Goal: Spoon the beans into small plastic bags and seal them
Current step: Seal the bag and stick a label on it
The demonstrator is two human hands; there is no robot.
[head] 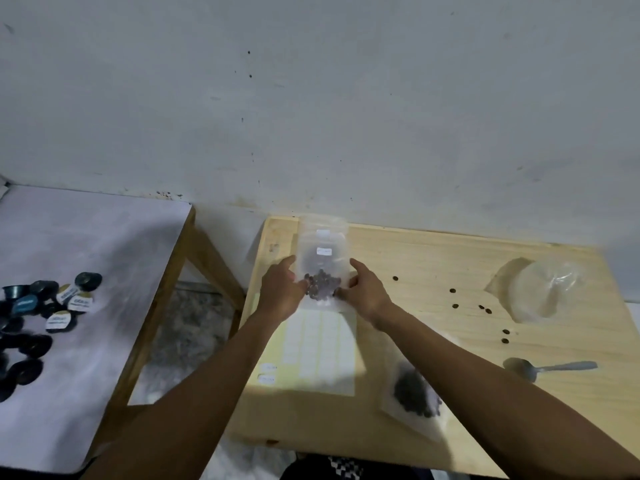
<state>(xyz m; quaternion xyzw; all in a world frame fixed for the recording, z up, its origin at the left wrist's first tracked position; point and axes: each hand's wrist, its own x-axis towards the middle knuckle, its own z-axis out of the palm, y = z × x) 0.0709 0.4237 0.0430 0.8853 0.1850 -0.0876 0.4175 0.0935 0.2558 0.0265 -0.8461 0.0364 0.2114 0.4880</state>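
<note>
A small clear plastic bag (323, 251) stands upright above the wooden table (433, 258), with dark beans (322, 286) gathered in its bottom. My left hand (282, 289) grips its lower left side and my right hand (363, 289) pinches its lower right corner. A small white label sits on the bag's front. A metal spoon (547, 367) lies on the table at the right, touched by neither hand. A second clear bag with a heap of dark beans (414, 393) lies flat under my right forearm.
A sheet of white labels (318, 344) lies under my hands. Several loose beans (481, 307) are scattered at the right, near a bunched clear plastic bag (543, 289). A second table with a white cover (86, 254) at the left bears several dark coffee capsules (45, 306).
</note>
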